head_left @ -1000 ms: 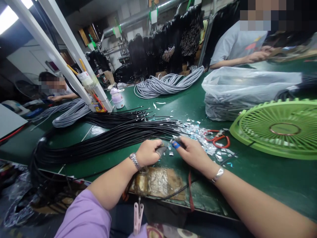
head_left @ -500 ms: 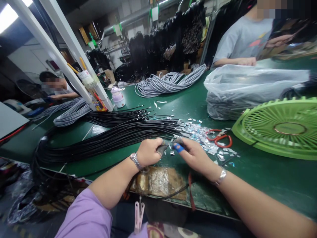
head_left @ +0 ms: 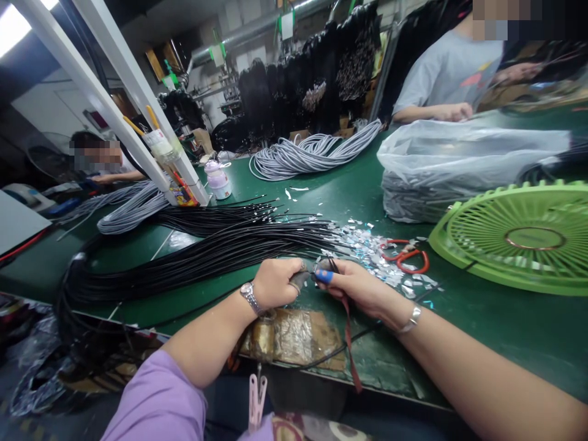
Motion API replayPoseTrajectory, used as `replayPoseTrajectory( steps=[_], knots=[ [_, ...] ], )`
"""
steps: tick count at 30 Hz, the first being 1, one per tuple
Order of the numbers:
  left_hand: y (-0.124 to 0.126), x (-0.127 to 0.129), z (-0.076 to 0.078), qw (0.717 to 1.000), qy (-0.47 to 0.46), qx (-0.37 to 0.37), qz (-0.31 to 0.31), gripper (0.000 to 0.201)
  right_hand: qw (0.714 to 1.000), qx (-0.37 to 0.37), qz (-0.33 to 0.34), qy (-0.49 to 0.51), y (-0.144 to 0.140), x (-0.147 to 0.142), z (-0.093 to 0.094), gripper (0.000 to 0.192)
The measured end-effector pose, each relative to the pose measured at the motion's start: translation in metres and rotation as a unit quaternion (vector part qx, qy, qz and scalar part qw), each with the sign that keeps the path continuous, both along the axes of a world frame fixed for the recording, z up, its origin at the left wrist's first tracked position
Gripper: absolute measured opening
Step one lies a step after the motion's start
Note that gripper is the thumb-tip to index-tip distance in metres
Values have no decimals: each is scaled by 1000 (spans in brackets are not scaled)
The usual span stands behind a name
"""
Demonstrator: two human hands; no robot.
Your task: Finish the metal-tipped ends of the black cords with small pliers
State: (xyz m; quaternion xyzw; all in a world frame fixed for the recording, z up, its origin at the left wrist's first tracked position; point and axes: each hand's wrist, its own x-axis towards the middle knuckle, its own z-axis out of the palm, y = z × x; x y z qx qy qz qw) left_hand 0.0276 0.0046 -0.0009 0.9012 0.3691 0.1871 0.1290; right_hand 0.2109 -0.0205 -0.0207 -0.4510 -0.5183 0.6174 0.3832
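The work surface is a long green table [head_left: 321,202] in a workshop, with dark bundles hanging at the back wall. At 9 o'clock of the view a person sits behind two white slanted posts [head_left: 114,98], and grey cables [head_left: 131,211] lie beside them. A thick bundle of black cables [head_left: 206,254] runs across the table from the left edge toward the middle.

Near the centre the left hand [head_left: 274,283], with a watch on its wrist, is curled closed, and its fingertips pinch the end of a black cable [head_left: 309,277]. Directly at its 3 o'clock the right hand [head_left: 362,286] meets it; the fingers are bent together and grip the same cable end, one finger wearing a blue cover [head_left: 324,276]. At 6 o'clock of the hands lies a brown taped pad [head_left: 294,337].

At 2 o'clock of the right hand are silver scraps [head_left: 367,245] and red scissors [head_left: 411,257]. Further right lie a green fan [head_left: 519,236] and a clear plastic bag [head_left: 459,165]; behind it another person in a grey shirt [head_left: 450,67] works.
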Motion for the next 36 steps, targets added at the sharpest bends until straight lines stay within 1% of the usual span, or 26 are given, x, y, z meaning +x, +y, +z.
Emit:
replayPoseTrajectory(
  steps=[3, 5, 7, 9, 12, 14, 17, 22, 25, 27, 28, 30, 32, 34, 36],
  knots=[
    [1, 0, -1, 1000, -7, -12, 16, 14, 996, 63, -46, -30, 3, 4, 2, 45],
    [3, -1, -2, 999, -17, -15, 23, 16, 997, 52, -63, -5, 4, 6, 3, 45],
    [4, -2, -2, 999, -30, -13, 19, 18, 998, 12, -63, 29, 5, 6, 3, 45],
    [5, -3, -3, 999, -44, -12, 1, 20, 998, -26, -47, 40, 4, 6, 3, 46],
    [5, -4, -2, 997, -61, -25, -33, 21, 997, -59, 4, 51, 2, 5, 3, 45],
    [5, -5, -2, 996, -69, -38, -49, 21, 995, -68, 32, 72, 0, 5, 4, 43],
    [7, -5, -2, 994, -71, -46, -62, 19, 992, -74, 50, 94, -2, 6, 5, 41],
    [8, -6, -3, 993, -70, -48, -77, 18, 988, -76, 95, 97, -3, 7, 6, 40],
    [9, -7, -2, 993, -71, -37, -83, 18, 996, -20, 80, 46, -3, 9, 7, 38],
    [8, -7, -2, 994, -63, -34, -84, 18, 997, 49, 51, -22, -1, 10, 8, 35],
    [8, -7, -1, 994, -56, -34, -87, 19, 993, 92, 35, -61, 0, 10, 8, 33],
    [8, -7, -1, 994, -43, -33, -90, 20, 974, 179, 2, -140, 2, 10, 7, 29],
    [8, -6, -2, 995, -33, -30, -85, 20, 944, 251, -37, -212, 1, 9, 5, 26],
    [8, -6, -2, 997, -23, -28, -73, 19, 912, 302, -73, -267, -2, 7, 4, 24],
    [8, -5, -3, 997, -15, -27, -65, 17, 888, 342, -86, -295, -7, 5, 4, 23]
  ],
)
